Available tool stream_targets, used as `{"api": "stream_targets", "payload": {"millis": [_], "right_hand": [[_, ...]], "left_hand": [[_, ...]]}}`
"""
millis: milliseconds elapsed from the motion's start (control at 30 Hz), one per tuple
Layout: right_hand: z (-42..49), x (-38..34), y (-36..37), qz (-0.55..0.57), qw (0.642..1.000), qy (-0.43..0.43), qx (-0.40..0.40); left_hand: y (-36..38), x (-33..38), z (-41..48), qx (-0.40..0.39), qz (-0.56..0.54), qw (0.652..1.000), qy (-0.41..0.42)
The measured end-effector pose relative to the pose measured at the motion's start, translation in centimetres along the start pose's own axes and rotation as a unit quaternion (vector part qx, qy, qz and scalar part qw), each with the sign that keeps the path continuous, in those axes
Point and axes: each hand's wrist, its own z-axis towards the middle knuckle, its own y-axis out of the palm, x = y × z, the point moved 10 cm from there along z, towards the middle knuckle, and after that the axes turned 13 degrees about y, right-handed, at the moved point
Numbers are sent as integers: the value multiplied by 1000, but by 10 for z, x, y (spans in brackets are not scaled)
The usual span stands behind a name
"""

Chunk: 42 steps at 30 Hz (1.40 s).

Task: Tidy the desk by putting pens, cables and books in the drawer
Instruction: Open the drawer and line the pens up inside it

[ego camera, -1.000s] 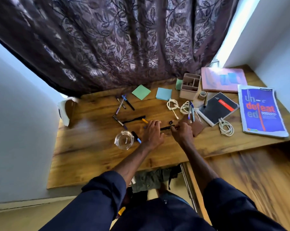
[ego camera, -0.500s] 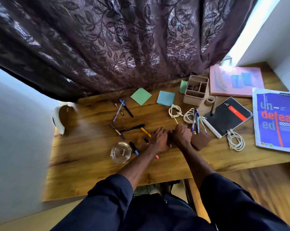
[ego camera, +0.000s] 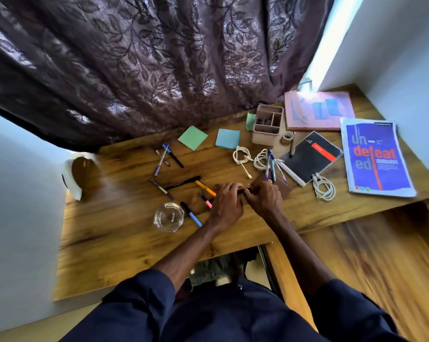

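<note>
Against a second ago, when they lay apart along it, the left hand (ego camera: 227,206) and right hand (ego camera: 265,198) have closed together at the middle of the desk (ego camera: 114,233), both with fingers curled on the dark pen (ego camera: 242,191). Only a short stretch and a reddish tip of it show. A pink pen (ego camera: 207,201), earlier covered, lies beside the left hand. The beige organizer (ego camera: 265,137) holds small dark things in one rear compartment, too blurred to name. The contents of the glass ashtray (ego camera: 157,215) are unclear
</note>
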Motion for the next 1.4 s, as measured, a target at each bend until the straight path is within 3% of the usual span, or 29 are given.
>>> {"api": "stream_targets", "payload": {"millis": [100, 167, 367, 533, 633, 733, 900, 1100, 1233, 1400], "right_hand": [[-35, 31, -14, 34, 999, -36, 7], [-57, 46, -23, 41, 998, -47, 6], [-115, 102, -58, 40, 997, -24, 65], [-152, 157, -69, 67, 994, -7, 84], [-161, 193, -62, 86, 994, 35, 64], [-153, 236, -45, 89, 989, 105, 47], [-125, 279, -7, 26, 977, 209, 8], [-92, 278, 23, -20, 980, 198, -17], [-74, 271, 39, -8, 983, 180, -26], [-56, 259, 56, -56, 991, 124, -19]], "left_hand": [[11, 7, -18, 29, -168, 978, -120], [30, 18, -29, -8, -252, 952, -174], [65, 68, -70, -71, -343, 913, -211], [94, 103, -97, -115, -326, 917, -200], [106, 124, -108, -155, -283, 931, -172], [108, 134, -104, -181, -133, 971, -81], [118, 130, -103, -199, 70, 977, 16], [133, 118, -103, -198, 190, 961, 42], [155, 110, -111, -248, 211, 945, 43], [164, 106, -120, -253, 220, 941, 45]]}}
